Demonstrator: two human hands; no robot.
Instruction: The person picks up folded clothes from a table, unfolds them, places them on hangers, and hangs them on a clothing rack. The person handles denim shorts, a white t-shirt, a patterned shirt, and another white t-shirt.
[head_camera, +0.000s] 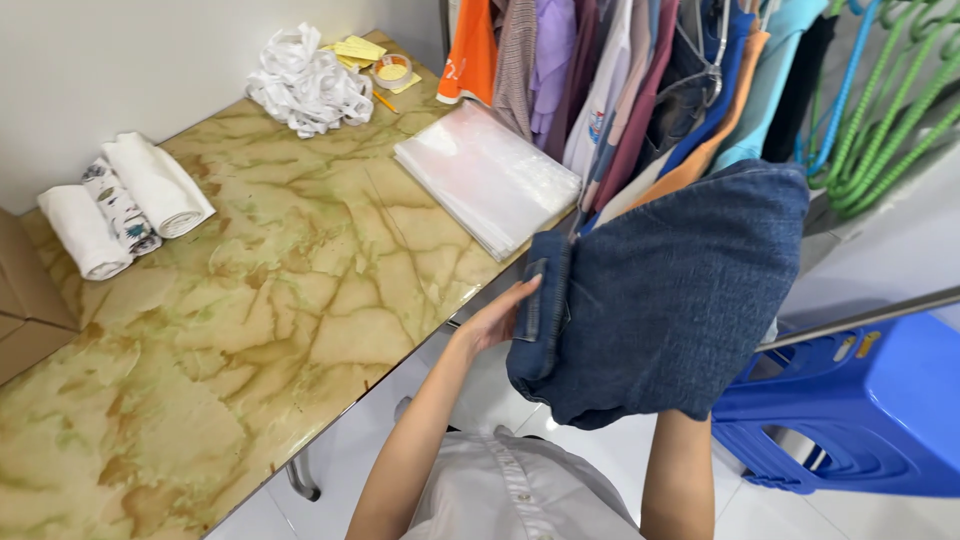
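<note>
Jeans (680, 300): held up off the table (250, 300). Left hand (500, 318) fingers curled round folded edge, steadying it. Right hand hidden behind denim; grip cannot tell.

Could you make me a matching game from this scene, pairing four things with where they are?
Things:
1. denim garment
2. rolled towels
3. stack of clear bags
4. blue stool

Places:
A. on the floor at the right
B. table's left end, by the wall
C. table edge beside the hanging clothes
D. held up in the hands

Pairs: 1-D, 2-B, 3-C, 4-A
</note>
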